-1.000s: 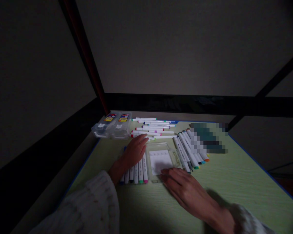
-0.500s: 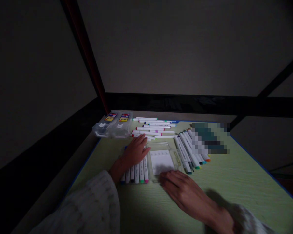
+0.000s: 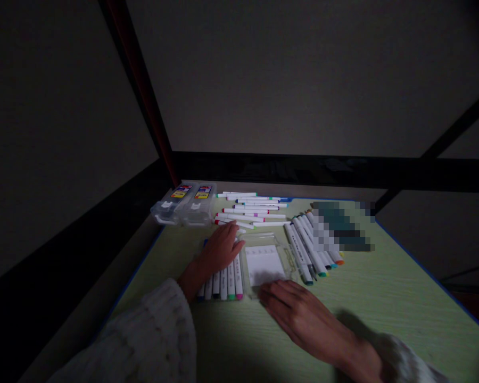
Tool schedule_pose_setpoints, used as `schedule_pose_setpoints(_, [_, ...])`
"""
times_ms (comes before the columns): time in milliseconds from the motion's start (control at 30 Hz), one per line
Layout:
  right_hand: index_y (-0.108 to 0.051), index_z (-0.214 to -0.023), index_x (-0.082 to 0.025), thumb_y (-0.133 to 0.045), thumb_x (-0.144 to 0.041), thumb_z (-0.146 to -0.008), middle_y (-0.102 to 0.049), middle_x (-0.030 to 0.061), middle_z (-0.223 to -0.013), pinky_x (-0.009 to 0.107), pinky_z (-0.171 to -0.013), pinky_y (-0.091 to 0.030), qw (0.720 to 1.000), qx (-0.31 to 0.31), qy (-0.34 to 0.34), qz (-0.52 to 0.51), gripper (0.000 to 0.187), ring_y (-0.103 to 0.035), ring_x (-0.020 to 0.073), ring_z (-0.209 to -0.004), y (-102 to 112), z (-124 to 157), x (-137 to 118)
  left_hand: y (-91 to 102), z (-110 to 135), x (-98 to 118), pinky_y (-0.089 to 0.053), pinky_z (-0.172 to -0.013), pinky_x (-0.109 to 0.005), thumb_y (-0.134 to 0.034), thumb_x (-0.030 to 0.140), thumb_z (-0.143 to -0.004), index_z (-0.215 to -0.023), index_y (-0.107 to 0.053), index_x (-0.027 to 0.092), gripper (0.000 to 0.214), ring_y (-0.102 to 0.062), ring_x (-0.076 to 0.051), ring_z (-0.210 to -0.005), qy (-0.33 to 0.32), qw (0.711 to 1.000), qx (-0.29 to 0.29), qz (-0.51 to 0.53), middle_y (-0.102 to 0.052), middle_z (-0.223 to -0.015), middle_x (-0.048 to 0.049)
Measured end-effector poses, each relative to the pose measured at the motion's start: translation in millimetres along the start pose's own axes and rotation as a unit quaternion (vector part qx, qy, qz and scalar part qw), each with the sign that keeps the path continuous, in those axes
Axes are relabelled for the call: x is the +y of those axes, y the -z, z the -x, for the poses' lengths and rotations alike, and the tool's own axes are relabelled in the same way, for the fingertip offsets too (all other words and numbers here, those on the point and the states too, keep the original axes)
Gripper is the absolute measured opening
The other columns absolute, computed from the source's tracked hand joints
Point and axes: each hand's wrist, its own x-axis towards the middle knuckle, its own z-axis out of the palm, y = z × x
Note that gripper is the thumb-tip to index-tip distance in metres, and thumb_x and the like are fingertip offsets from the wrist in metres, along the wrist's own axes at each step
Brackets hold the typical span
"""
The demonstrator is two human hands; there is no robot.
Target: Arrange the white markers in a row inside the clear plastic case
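Note:
My left hand (image 3: 222,249) lies open over a row of white markers (image 3: 224,282) with coloured ends, fingers stretched away from me and thumb apart. Beneath that hand, the far part of the row is hidden. Just right of the row sits a clear plastic case (image 3: 259,235) with a white card (image 3: 264,266) showing in it. My right hand (image 3: 299,311) rests palm down at the near right corner of the case, fingers laid over its edge. Its thumb and the undersides of its fingers are out of sight.
Loose thin white markers (image 3: 247,211) lie behind my left hand. Thicker markers (image 3: 306,247) are bunched right of the case, beside a blurred-out dark green patch (image 3: 339,226). Two clear boxes (image 3: 197,205) stand at the far left. The green table (image 3: 383,298) has a blue edge.
My left hand has shifted very slightly, and my right hand has barely moved. The case and the markers stay where they were.

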Motion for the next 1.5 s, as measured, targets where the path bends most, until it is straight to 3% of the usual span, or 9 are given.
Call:
schedule_pose_setpoints(300, [-0.057,-0.103,-0.013,-0.044,-0.01,-0.082,-0.062,0.0077,-0.097,0.035,-0.074,-0.048,1.0,0.001,0.011,0.005,0.025,-0.056,0.0196,-0.085,0.7,0.1,-0.3,3.9,-1.6,1.9,-0.034,-0.1,-0.035,-0.042,0.026,-0.084,-0.094,-0.057,0.01,0.024,-0.044,-0.022,-0.114,-0.021,0.999,-0.024,-0.014,-0.05,-0.119,-0.0148])
schedule_pose_setpoints(700, [-0.056,-0.104,-0.013,-0.046,-0.011,-0.082,-0.062,0.0068,-0.098,0.036,-0.077,-0.048,1.0,-0.003,0.012,0.007,0.024,-0.056,0.0202,-0.088,-1.1,1.4,0.7,2.0,-2.6,-0.9,-0.031,-0.102,-0.035,-0.043,0.026,-0.083,-0.095,-0.057,0.011,0.023,-0.041,-0.02,-0.117,-0.048,0.998,-0.027,-0.005,-0.05,-0.121,-0.013])
schedule_pose_setpoints(1500, [-0.056,-0.105,-0.014,-0.044,-0.011,-0.084,-0.062,0.0071,-0.097,0.035,-0.076,-0.048,1.0,-0.004,0.009,0.001,0.025,-0.056,0.0193,-0.086,-1.6,1.8,0.3,5.3,-3.5,1.1,-0.032,-0.099,-0.04,-0.046,0.025,-0.082,-0.096,-0.056,0.013,0.022,-0.042,-0.022,-0.116,-0.037,0.998,-0.042,0.01,-0.051,-0.12,-0.0126])
